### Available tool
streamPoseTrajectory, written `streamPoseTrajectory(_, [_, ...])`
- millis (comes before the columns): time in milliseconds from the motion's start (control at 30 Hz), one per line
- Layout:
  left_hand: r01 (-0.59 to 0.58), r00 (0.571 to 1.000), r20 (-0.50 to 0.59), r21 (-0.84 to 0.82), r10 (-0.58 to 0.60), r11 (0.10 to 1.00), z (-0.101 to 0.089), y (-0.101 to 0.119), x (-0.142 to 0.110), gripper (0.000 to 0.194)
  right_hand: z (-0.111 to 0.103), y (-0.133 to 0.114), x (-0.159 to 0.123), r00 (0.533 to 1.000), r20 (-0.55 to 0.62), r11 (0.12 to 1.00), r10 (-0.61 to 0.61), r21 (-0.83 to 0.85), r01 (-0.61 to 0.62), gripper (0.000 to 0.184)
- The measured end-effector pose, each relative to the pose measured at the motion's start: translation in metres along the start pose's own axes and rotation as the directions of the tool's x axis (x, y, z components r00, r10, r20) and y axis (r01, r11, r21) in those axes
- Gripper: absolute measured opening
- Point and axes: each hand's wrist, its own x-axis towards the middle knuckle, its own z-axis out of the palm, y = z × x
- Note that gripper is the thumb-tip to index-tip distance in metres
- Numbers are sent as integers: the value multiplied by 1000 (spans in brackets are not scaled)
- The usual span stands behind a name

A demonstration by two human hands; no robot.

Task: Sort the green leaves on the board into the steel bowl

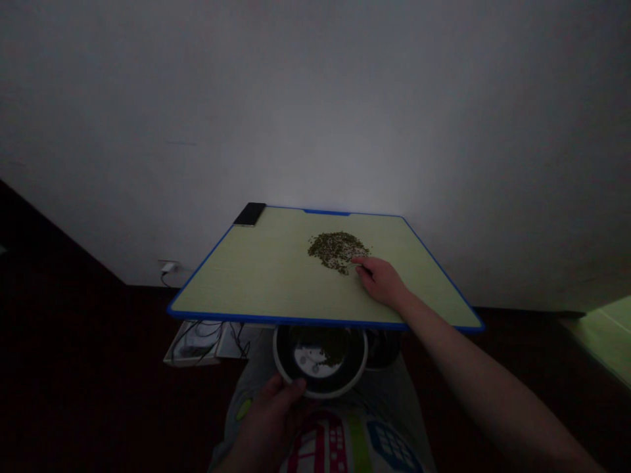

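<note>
Two hands are in view. The right hand (380, 281) lies open, palm down, on one pale green rectangular board with a blue plastic edge (246, 279), its extended fingers (361, 263) touching the margin of one heap of small green mung beans (338, 251). The left hand (266, 427) is clenched on the rim of one round black bowl with a white rim (320, 393), held below the near edge of the board; further beans lie inside this bowl. One dark round vessel (384, 348) stands just beyond the bowl, toward the right hand. One black smartphone (250, 214) lies at the far corner of the board, well ahead of the left hand.
</note>
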Motion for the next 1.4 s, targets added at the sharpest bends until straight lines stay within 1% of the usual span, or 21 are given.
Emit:
streamPoseTrajectory(100, [-4,1000,18,-13,5,1000,-1,-1,0,26,3,-3,3,1000,10,1000,-7,-4,7,34])
streamPoseTrajectory(200, [5,1000,-3,-7,-5,1000,-1,-1,-1,23,6,-5,6,1000,13,1000,-26,6,26,33])
streamPoseTrajectory(267, [-1,1000,-6,7,1,1000,0,0,-1,23,6,-4,8,1000,-8,999,-23,31,24,33])
streamPoseTrajectory(400, [-21,1000,-5,7,21,1000,2,1,-1,24,1,6,6,993,-106,996,59,75,-51,33])
streamPoseTrajectory(467, [-9,1000,-15,-7,9,1000,2,2,-1,24,-2,13,3,987,-129,993,100,77,-90,33])
streamPoseTrajectory(567, [8,1000,-18,-12,-9,1000,1,2,-1,24,-5,19,0,981,-115,987,156,62,-149,33])
streamPoseTrajectory(700, [-12,1000,-14,-24,11,1000,4,4,-3,26,-5,20,0,978,-64,980,197,32,-195,32])
streamPoseTrajectory(833, [2,1000,-22,-8,-3,1000,7,6,-5,29,-4,18,2,983,-36,983,181,29,-180,32])
streamPoseTrajectory(1000, [0,1000,-9,-2,0,1000,1,4,-2,28,-4,15,4,985,-3,984,174,28,-174,32])
streamPoseTrajectory(1133, [-9,999,-32,-5,9,1000,-1,0,0,31,-2,14,8,991,6,990,132,39,-132,32])
streamPoseTrajectory(1233, [-11,1000,-25,-8,11,1000,-3,-1,2,35,1,16,11,994,13,993,105,50,-105,32])
streamPoseTrajectory(1400, [0,1000,-13,-1,0,1000,-1,1,0,30,3,18,13,996,43,994,74,79,-77,34])
